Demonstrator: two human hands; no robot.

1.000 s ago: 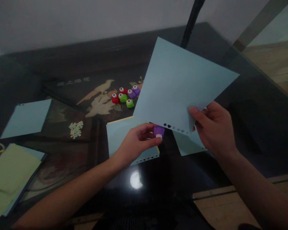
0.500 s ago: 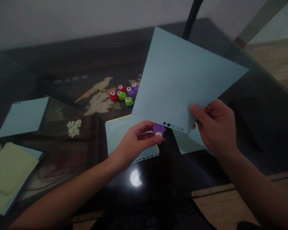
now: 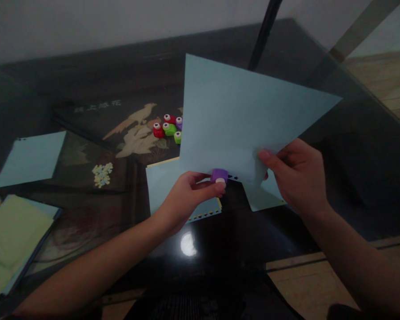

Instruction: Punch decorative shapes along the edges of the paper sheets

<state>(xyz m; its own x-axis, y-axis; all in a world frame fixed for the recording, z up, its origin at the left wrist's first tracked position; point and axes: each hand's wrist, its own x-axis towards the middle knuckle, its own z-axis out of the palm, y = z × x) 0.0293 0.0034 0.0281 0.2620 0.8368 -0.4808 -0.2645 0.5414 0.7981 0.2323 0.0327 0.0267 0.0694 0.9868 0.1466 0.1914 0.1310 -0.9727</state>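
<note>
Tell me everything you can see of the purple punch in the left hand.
The purple punch is a small, blocky piece, plastic by its look, with a white button or face toward the camera. The left hand pinches it between thumb and fingers, above the dark table. It sits at the lower edge of the light blue sheet, which the right hand holds up. Small dark cut-outs show in that edge just right of it. Whether the paper is inside its slot cannot be told.

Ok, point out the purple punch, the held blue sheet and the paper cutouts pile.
purple punch (image 3: pixel 219 176), head view, its purple body.
blue sheet (image 3: pixel 240 115), head view, middle of its face.
cutouts pile (image 3: pixel 102 173), head view, centre of the heap.
</note>
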